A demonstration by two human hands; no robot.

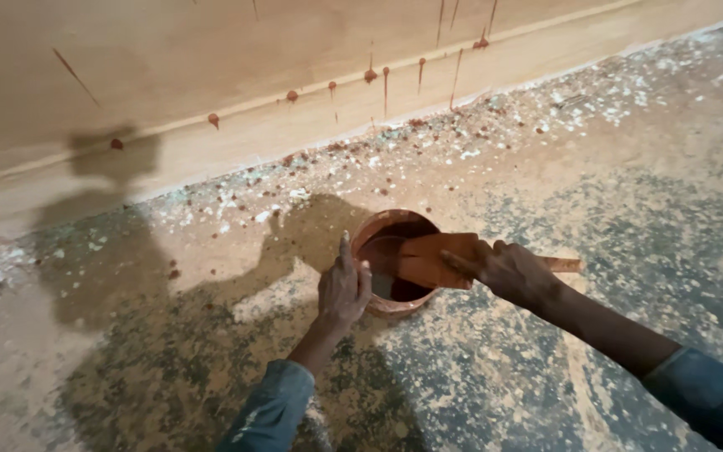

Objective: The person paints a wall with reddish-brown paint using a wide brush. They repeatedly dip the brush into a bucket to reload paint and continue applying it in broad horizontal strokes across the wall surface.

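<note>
A: Starting at the left, what shows first?

B: Pale wall [211, 59] with a lighter band along its foot, streaked and dotted with reddish-brown drips [385, 84]. A dark shadow falls over the wall and spreads onto the floor [646, 184], which is mottled grey-green, dusted tan, and flecked with white chips thickest near the wall.

A: And the first hand?

B: The left hand [343, 289] comes up from a blue sleeve [271, 410] at the bottom edge. It is closed on the near-left rim of a small round tub [387, 305], thumb pointing up beside the rim, fingers wrapped around the outer wall.

A: Where does the tub sit?

B: On the floor near the middle of the view, a little out from the wall. Its sides are smeared reddish-brown, and dark reddish liquid [391, 251] shows inside.

A: What lies over it?

B: A flat, wide tool [428, 259] coated in the same reddish-brown. Its blade lies across the tub's mouth, tilted down toward the liquid, and a narrower end sticks out past the hand to the right.

A: And the right hand?

B: The right hand [508, 269] is clenched around that tool just right of the tub's rim, forefinger stretched along the blade. The bare forearm runs down-right into another blue sleeve [709, 393] at the corner.
</note>
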